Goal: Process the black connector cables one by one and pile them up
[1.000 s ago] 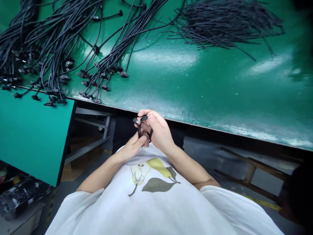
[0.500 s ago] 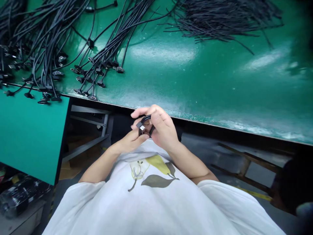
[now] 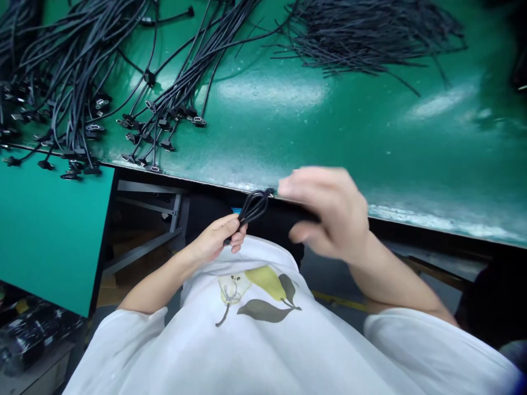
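Black cable loop stands up from the left hand, its fingers curled shut around the loop's lower end, just below the surface's near edge. Right hand has swung clear, blurred, spread open and holding nothing. Bundled cables crowd the far left corner.

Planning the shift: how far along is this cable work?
Done: one cable is bent into a loop. In hand: the left hand holds that looped black cable; the blurred right hand is off it. Left: connector cables lie in unlooped bunches on the green bench mat, near thin black strands.
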Motion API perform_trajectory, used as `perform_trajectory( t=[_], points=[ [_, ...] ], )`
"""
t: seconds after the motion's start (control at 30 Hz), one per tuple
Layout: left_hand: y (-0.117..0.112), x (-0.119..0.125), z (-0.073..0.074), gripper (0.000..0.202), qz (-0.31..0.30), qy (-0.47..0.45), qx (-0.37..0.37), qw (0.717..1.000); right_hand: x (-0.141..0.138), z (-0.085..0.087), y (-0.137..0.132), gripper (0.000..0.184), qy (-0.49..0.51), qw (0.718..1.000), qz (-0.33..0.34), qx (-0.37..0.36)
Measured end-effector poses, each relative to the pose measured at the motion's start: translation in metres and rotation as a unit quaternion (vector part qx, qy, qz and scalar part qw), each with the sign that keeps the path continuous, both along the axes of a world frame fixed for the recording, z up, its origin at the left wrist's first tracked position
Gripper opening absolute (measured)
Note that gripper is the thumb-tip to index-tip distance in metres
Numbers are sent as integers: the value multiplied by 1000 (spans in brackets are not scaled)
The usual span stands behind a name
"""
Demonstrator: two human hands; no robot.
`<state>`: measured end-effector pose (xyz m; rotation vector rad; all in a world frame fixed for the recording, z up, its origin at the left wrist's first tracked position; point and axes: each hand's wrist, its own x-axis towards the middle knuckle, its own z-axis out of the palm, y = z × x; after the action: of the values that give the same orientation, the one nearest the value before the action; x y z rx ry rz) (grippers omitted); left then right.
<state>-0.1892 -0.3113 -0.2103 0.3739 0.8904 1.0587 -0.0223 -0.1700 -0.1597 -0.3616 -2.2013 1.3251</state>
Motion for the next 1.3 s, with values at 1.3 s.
perform_trajectory(
  t=[1.3],
  points=[
    [48, 1, 21, 41, -266, 398, 121, 870, 7, -21, 19, 28, -158, 853, 127, 480]
  ],
)
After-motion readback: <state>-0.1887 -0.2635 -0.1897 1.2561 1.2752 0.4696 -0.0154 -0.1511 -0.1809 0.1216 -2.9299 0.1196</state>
